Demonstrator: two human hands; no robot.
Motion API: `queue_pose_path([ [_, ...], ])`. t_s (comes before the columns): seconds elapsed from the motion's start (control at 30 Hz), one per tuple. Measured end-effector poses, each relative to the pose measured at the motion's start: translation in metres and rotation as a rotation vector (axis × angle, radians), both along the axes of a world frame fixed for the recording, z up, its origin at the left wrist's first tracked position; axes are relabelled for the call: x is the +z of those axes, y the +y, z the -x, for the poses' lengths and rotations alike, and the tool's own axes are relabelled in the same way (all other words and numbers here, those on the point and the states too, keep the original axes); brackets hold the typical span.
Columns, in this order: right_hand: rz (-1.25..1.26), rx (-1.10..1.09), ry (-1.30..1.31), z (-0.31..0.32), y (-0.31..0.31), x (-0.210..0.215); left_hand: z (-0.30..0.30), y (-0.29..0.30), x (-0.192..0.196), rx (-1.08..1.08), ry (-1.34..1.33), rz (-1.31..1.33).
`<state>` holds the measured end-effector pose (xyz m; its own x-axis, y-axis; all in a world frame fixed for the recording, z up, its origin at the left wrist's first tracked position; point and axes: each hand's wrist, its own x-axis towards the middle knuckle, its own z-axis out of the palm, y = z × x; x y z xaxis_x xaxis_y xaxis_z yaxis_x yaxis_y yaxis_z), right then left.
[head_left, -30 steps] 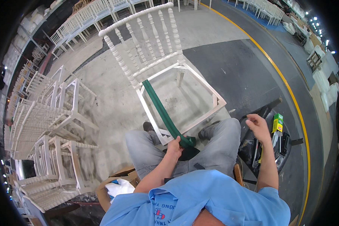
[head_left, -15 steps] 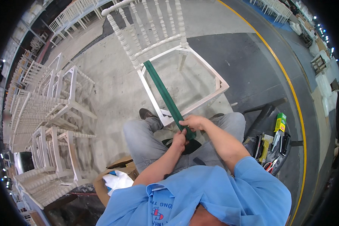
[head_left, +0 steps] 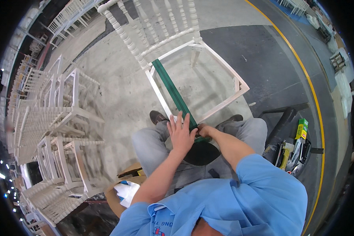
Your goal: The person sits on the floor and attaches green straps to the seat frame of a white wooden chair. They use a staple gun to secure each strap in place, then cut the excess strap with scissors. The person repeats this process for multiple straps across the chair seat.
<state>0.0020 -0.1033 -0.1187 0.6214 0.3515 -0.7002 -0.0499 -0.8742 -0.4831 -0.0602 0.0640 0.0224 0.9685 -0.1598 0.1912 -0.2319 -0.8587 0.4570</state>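
A white chair frame [head_left: 220, 104] with a spindle back and no seat stands before my knees. A green strap [head_left: 171, 86] runs along its left side from the back rail to the front rail. My left hand [head_left: 182, 133] lies over the strap's near end at the front rail, fingers stretched and spread. Just beside it, my right hand [head_left: 205, 130] is closed on the strap's end below the rail; its fingertips are partly hidden. A dark round piece [head_left: 201, 153] lies between my thighs, under the hands.
Several white chairs [head_left: 63, 118] are stacked at the left. An open cardboard box [head_left: 116, 198] with white wrapping stands by my left elbow. On my right, a dark surface holds a green and yellow box [head_left: 301, 128] and several tools [head_left: 289, 153]. A yellow line [head_left: 303, 74] crosses the floor.
My left hand has let go of its grip on the strap's end and now lies spread over it at the front rail. The strap's end has gone down over the rail, with my right hand lower.
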Motion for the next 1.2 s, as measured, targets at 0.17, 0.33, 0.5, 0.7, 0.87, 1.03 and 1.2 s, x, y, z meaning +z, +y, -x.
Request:
queue_pose_path([
  [0.17,0.077,0.024,-0.126,-0.002,0.015,0.001,-0.029,0.011,-0.015,-0.187,0.103,-0.328],
  [0.33,-0.228,-0.571,0.134,0.036,0.006,0.033,-0.026,0.025,-0.034,-0.169,0.125,-0.396],
  [0.5,-0.804,-1.138,1.086,0.039,0.016,0.032,-0.030,0.015,-0.032,-0.177,0.096,-0.368],
  [0.7,-1.281,-1.604,1.138,0.025,0.062,0.030,-0.027,0.022,-0.034,-0.163,0.106,-0.385],
  [0.87,-1.322,-1.624,1.084,-0.003,0.064,0.034,-0.031,0.018,-0.032,-0.179,0.125,-0.365],
  [1.03,-1.336,-1.684,0.979,-0.022,0.068,0.011,-0.035,0.016,-0.029,-0.187,0.160,-0.264],
  [1.2,-1.249,-1.800,0.858,-0.022,0.065,-0.043,-0.050,0.047,-0.024,0.163,0.395,0.969],
])
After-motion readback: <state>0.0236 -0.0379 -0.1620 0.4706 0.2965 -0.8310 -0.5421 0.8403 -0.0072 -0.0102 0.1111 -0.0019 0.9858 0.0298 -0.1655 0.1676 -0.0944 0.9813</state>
